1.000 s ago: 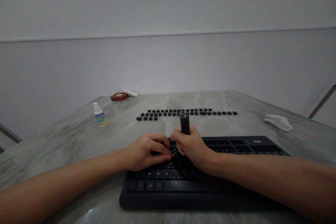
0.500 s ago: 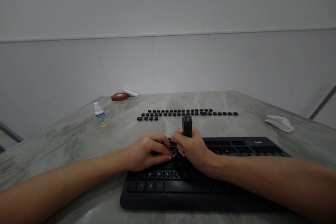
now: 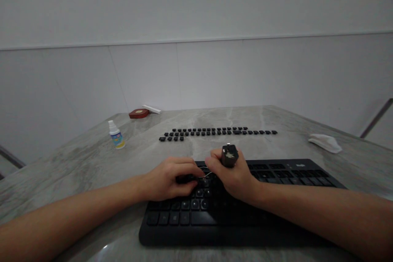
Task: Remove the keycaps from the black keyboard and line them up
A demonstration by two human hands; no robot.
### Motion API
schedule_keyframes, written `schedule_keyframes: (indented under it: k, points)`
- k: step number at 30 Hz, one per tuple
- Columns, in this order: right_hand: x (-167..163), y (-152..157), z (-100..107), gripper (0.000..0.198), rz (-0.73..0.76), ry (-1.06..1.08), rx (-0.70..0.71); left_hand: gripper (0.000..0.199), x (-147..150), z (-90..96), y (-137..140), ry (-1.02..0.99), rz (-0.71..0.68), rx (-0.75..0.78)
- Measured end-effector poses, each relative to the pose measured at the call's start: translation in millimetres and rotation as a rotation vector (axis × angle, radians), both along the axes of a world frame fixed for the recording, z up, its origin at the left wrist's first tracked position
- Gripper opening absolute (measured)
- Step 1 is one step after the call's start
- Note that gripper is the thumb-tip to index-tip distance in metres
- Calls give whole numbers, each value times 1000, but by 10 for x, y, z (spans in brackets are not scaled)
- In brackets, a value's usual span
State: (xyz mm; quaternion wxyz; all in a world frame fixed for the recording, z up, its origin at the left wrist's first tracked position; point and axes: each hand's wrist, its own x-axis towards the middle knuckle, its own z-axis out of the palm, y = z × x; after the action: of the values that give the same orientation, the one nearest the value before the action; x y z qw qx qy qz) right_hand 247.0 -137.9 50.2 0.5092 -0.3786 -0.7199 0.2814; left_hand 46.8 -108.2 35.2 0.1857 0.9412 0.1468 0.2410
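Observation:
My right hand (image 3: 235, 174) is closed round the dark handle of a wire keycap puller (image 3: 229, 155). The handle leans up towards me, and thin wire loops run from under the fist to the left. A black keyboard (image 3: 221, 235) lies beneath both hands, with bare round key domes showing in its left part where keycaps are off. Over those rows rests my left hand (image 3: 173, 178), fingers bent, thumb and forefinger parted. Its forefinger tip is at the wire ends; whether it presses on them is hard to see. The keys under the right hand are hidden.
Loose black keycaps (image 3: 208, 132) lie in rows behind the keyboard on the marbled table (image 3: 138, 143). A small white spray bottle (image 3: 116, 136) stands at left. Further back are a red-brown case (image 3: 138, 114) and a white strip (image 3: 152, 109). A white cloth (image 3: 325, 143) lies at right.
The puller's handle has tipped towards me and moved slightly right with my right hand. More of the wire shows. My left thumb and forefinger have parted.

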Motion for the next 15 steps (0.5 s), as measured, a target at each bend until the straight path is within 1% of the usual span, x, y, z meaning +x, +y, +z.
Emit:
schedule_keyframes:
  k: [3,4,6,9,11,12,15]
  points:
    - [58,20,13,36,-59,10,53,34,2,-13,-9,-49,90,-8]
    - [77,27,12,36,-76,14,60,34,0,-20,7,-80,125,-13]
    - [106,38,4,36,-97,20,61,27,-19,-38,89,-139,211,-10]
    - [120,44,-8,37,-90,20,55,13,-111,-79,325,-153,398,2]
    - [117,44,-9,38,-80,9,59,16,-211,-121,511,-135,548,35]
    - [113,45,-7,38,-77,3,63,18,-263,-147,596,-107,586,77]
    - [107,51,0,38,-67,-14,69,17,-389,-238,779,-47,564,113]
